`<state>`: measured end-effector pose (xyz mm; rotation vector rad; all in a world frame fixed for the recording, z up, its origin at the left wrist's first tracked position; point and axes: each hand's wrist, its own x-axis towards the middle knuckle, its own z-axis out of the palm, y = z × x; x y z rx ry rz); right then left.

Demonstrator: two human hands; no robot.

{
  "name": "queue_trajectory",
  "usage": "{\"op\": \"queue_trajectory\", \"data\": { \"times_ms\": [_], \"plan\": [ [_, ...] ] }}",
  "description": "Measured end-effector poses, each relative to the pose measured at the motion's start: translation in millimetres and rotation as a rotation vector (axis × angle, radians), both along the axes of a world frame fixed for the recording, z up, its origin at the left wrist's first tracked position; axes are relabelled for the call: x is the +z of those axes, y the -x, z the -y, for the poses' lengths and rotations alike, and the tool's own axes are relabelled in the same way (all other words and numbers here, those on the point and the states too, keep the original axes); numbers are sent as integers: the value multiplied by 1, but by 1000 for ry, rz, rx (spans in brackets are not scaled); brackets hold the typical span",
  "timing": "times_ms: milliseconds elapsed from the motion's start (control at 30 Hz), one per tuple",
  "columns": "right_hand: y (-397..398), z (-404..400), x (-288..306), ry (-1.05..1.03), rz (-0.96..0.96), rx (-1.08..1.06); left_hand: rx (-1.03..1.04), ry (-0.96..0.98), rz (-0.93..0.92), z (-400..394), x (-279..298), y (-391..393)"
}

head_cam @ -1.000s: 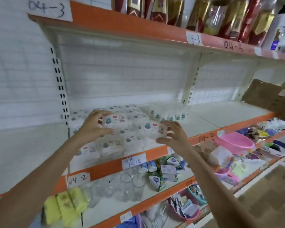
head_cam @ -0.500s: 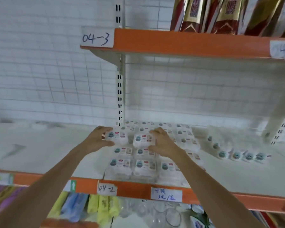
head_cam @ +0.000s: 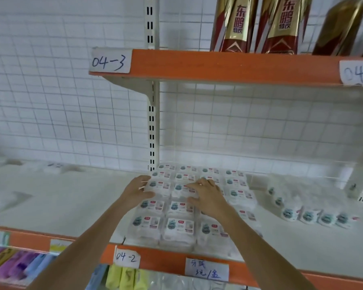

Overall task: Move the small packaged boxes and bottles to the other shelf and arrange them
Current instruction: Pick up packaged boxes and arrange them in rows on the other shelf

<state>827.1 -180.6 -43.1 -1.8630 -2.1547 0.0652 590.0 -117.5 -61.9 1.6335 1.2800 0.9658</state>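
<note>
Left hand: the left hand rests at the left edge of the block of small boxes, fingers spread and fairly straight against the side of one box in the third row from the back, thumb below it on the box's near edge. Whether it actually clasps the box cannot be told.
Right hand: the right hand lies palm down on top of the block, fingers extended flat over the neighbouring box in the same row; nothing is enclosed in it.
Small boxes: packed in touching rows and columns on the white shelf, running from the front lip to the back wall, just right of the slotted upright. Flat, rectangular, clear wrapped, each with a white label bearing a teal round mark and a red tag.
Second group: a row of similar small packs lies apart to the right on the same shelf, slightly blurred.
Shelf: matt white board with an orange front rail; paper tag "04-2" and a handwritten price slip stuck to it.
Upper shelf: orange rail tagged "04-3", carrying glossy red-and-gold bottles.
Wall: white wire grid over white tile.
Below: yellow sponges and purple items on the lower shelf.
</note>
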Motion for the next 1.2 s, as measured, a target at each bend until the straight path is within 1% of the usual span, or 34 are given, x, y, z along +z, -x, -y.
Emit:
{"op": "queue_trajectory", "data": {
  "times_ms": [67,200,433,533,600,733,800,867,933,1033,1100,1200],
  "plan": [
    [-1,-1,-2,-38,36,5,16,-12,-13,2,-2,-4],
    [1,-2,-8,-86,26,5,12,-46,-51,0,-10,-4],
    [8,-1,-13,-110,88,-47,3,-95,-103,-3,-12,-3],
    [13,1,-15,-120,144,-77,-11,-111,-160,-4,-12,-2],
    [16,2,-13,-98,173,-97,-16,-115,-181,-5,-12,-3],
    [21,11,2,9,195,-106,-41,-130,-260,-1,-8,-3],
    [18,24,10,-3,137,-113,-45,-127,-284,6,-2,0],
    [14,44,15,-66,55,-116,-3,-136,-248,17,7,8],
    [6,68,17,-111,8,-115,35,-199,-271,32,14,18],
    [-8,112,16,-118,-21,-123,45,-317,-328,62,17,34],
    [-15,144,12,-121,-32,-119,29,-378,-351,89,13,42],
    [-20,187,4,-110,-30,-103,-32,-478,-436,135,6,51]
  ]
}}
